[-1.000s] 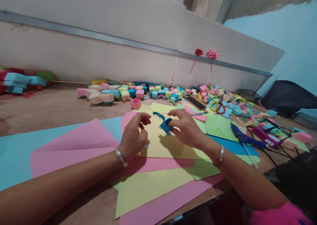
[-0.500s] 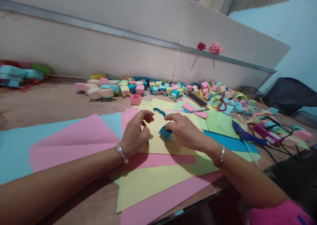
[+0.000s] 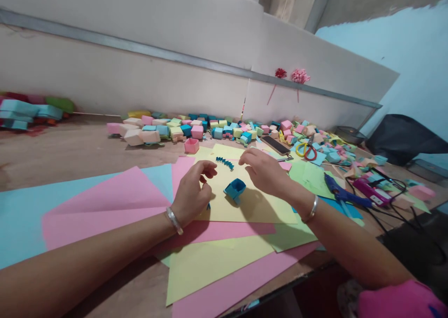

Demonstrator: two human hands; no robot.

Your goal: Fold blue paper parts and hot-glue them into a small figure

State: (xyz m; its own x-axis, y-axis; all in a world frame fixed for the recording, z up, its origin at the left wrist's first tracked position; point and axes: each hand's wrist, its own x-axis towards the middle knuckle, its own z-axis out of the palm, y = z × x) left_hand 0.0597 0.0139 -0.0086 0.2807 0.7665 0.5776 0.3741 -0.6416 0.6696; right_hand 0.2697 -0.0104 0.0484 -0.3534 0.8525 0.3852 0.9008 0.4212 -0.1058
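A small blue folded-paper box (image 3: pixel 235 189) stands tilted on the pale yellow paper sheet (image 3: pixel 269 210), its open top showing. To its left is my left hand (image 3: pixel 194 187), fingers curled and thumb apart, with nothing visible in it. My right hand (image 3: pixel 264 171) hovers to the right of the box, fingers spread and not touching it. Beyond the box lies a zigzag-folded blue paper strip (image 3: pixel 224 163). A little blue paper piece (image 3: pixel 209 206) shows beside my left hand, partly hidden.
Several small paper boxes (image 3: pixel 197 131) line the wall, with a pink open box (image 3: pixel 191 145) in front. On the right are a phone (image 3: pixel 275 145), scissors (image 3: pixel 305 151), a blue glue gun (image 3: pixel 345 189) and a purple power strip (image 3: pixel 371 191) with cables. Pink paper (image 3: pixel 112 206) lies left.
My right hand has let go of the blue paper box and moved up and right. The box stays on the yellow sheet. My left hand has barely moved.
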